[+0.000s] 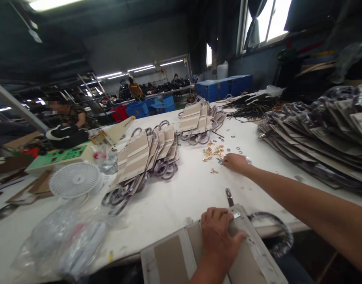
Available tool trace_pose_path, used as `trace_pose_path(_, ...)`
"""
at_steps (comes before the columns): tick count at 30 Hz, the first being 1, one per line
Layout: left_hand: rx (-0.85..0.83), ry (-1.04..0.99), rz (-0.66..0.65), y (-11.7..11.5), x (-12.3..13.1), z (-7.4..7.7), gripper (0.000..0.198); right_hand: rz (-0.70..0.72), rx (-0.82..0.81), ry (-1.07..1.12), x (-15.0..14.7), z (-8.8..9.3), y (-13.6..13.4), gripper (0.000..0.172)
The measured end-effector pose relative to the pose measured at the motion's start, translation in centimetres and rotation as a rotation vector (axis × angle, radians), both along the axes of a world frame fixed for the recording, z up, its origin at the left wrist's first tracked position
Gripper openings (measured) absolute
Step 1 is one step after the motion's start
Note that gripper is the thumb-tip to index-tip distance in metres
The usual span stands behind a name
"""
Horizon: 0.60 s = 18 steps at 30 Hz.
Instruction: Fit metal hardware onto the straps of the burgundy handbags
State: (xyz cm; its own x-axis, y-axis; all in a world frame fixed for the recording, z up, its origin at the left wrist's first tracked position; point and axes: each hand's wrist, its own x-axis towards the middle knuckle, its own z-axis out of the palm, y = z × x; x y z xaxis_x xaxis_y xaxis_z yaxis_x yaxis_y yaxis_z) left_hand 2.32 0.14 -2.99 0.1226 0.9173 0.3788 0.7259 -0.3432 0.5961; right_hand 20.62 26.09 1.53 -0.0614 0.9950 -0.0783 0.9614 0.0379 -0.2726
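My left hand (219, 236) lies on a beige bag panel (171, 256) at the near table edge, fingers curled over its top by a metal clasp (229, 197) and a grey handle (275, 228). My right hand (235, 161) reaches out across the white table (183, 193) to a scatter of small gold metal fittings (213, 152), its fingers pinched on a small part that I cannot make out.
Stacks of beige bags with grey handles lie at centre (145, 157), farther back (198, 118) and in a big pile at right (322, 130). A small white fan (74, 179) and clear plastic bags (65, 236) sit at left. A person (67, 122) works beyond; blue crates (222, 86) stand behind.
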Motion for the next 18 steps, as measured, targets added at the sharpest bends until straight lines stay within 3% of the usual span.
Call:
trace_pose_path(9,-0.013,-0.002,0.014,0.1,0.4,1.2,0.048,0.001,-0.04,0.065,0.9,0.0,1.2,0.041)
trace_pose_path(14,-0.025,-0.031,-0.018,0.6,0.2,1.0,0.047,-0.018,-0.034,0.042,0.7,0.7,1.2,0.035)
trace_pose_path(18,-0.04,-0.003,0.004,-0.4,0.0,0.9,0.049,0.061,-0.03,0.021,-0.4,1.6,-0.9,0.024)
